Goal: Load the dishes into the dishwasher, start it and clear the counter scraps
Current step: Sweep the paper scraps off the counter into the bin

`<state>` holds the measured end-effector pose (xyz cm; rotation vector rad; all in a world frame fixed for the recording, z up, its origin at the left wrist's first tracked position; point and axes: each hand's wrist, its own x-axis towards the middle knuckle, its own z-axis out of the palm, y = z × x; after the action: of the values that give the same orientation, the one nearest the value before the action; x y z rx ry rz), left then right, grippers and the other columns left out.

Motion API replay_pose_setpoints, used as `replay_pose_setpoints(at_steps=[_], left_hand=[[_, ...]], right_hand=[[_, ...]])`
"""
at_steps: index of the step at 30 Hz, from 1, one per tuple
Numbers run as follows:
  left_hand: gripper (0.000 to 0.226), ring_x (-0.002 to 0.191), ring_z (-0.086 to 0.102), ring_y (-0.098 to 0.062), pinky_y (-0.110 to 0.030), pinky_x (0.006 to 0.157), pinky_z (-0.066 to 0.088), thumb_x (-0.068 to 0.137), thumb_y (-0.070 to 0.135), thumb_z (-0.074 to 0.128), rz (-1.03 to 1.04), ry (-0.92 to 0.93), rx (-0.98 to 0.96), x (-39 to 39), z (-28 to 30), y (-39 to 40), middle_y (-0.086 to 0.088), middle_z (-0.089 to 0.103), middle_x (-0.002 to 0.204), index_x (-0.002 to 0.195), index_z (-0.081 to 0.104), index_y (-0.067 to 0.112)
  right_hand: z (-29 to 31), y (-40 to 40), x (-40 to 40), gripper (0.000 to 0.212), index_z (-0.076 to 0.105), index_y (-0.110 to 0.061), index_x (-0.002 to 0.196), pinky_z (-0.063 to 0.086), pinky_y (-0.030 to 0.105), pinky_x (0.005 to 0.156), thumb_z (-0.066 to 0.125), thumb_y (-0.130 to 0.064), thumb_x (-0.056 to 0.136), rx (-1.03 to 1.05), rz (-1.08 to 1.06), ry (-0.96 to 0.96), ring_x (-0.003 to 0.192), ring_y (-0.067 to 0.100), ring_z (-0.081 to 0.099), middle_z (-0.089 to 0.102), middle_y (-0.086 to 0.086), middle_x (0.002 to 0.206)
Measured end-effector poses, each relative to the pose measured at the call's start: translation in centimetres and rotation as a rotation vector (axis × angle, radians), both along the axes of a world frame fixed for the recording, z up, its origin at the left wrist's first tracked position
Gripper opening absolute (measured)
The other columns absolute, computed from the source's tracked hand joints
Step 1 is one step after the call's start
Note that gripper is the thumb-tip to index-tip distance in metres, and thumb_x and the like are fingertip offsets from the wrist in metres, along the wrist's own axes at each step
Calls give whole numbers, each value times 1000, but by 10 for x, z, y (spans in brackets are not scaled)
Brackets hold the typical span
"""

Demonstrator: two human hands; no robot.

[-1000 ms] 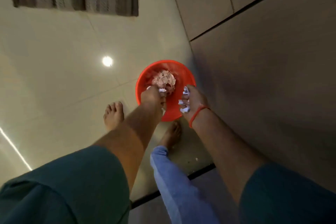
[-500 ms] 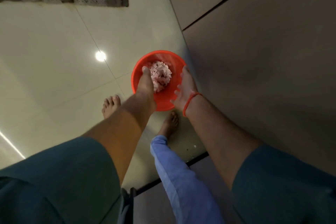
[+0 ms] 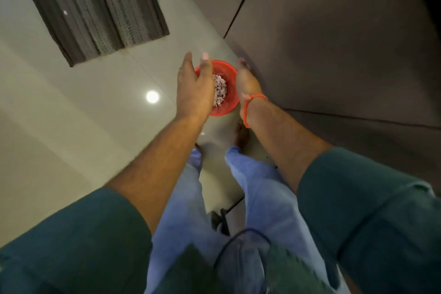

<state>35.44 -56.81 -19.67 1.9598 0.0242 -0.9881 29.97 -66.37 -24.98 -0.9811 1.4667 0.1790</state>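
Note:
A red plastic bin (image 3: pixel 231 100) stands on the floor in front of my feet, beside the dark cabinet fronts. A heap of pale paper scraps (image 3: pixel 219 89) lies inside it. My left hand (image 3: pixel 194 86) hovers above the bin's left side with fingers straight and nothing in it. My right hand (image 3: pixel 245 81) is over the bin's right rim, fingers extended and empty, an orange band on its wrist. Both hands are lifted well above the scraps.
Dark cabinet doors (image 3: pixel 334 43) fill the right side. A grey striped mat (image 3: pixel 95 7) lies on the pale tiled floor (image 3: pixel 71 114) at the upper left. A ceiling light reflects off the floor left of the bin.
Both hands held paper scraps a second ago, dropped them into the bin, then rose away from it empty. The view has lifted and tilted as I straighten up.

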Motion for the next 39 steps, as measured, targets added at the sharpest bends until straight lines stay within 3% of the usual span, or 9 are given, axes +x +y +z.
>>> replay_pose_setpoints(at_steps=[2,6,8,14,19,24,34,37,39], left_hand=[[70,152,26,-13,-35,124,22,103,59,34,-48,-70,-39,2,35,4,1,27,167,161,23,22],[69,154,21,-13,-31,123,19,104,56,36,-166,-191,-131,3,101,-7,-1,23,168,162,22,20],[67,154,19,-13,-28,121,19,106,54,37,-236,-232,-179,-3,129,-17,-1,21,168,162,22,20],[66,156,12,-16,-40,126,18,106,54,37,-458,-327,-337,-26,209,-54,-5,14,170,162,19,26],[67,157,6,-14,-42,127,13,104,57,37,-603,-438,-436,-51,263,-99,-5,10,170,162,18,30],[66,156,0,-13,-33,120,7,104,58,36,-794,-512,-502,-100,309,-152,-1,1,171,162,11,38],[72,157,-2,-18,-50,126,13,100,66,38,-1113,-597,-610,-241,339,-241,2,-6,171,161,6,43],[73,157,-2,-18,-52,126,14,100,66,39,-1136,-625,-616,-256,335,-250,2,-7,171,161,6,43],[74,157,-3,-17,-52,126,14,100,66,40,-1190,-600,-643,-280,335,-263,4,-9,171,160,5,44]], right_hand=[[32,2,-7,64,46,-17,148,38,33,106,37,-58,100,-124,-65,31,136,26,48,47,9,151],[107,7,-21,80,38,-24,154,27,48,121,40,-66,86,-252,-99,-63,146,25,35,34,6,161],[145,9,-33,72,39,-23,153,25,45,122,42,-60,92,-343,-98,-135,147,21,33,33,4,161],[241,-19,-84,48,48,-14,147,23,38,123,46,-38,106,-704,-77,-207,147,14,33,42,2,156],[300,-56,-138,60,54,-16,143,30,43,120,44,-53,97,-930,-168,-209,142,14,40,50,1,149],[344,-101,-206,53,51,-18,145,27,41,121,46,-48,101,-1086,-313,-176,145,13,36,45,0,153],[382,-148,-372,52,42,-28,152,13,23,119,48,-46,103,-1226,-498,13,152,5,15,25,-2,165],[380,-147,-385,53,42,-24,152,14,22,119,49,-43,103,-1238,-477,53,152,6,15,22,1,166],[384,-147,-409,53,42,-24,152,12,10,113,50,-42,103,-1239,-506,107,146,-3,16,20,0,166]])
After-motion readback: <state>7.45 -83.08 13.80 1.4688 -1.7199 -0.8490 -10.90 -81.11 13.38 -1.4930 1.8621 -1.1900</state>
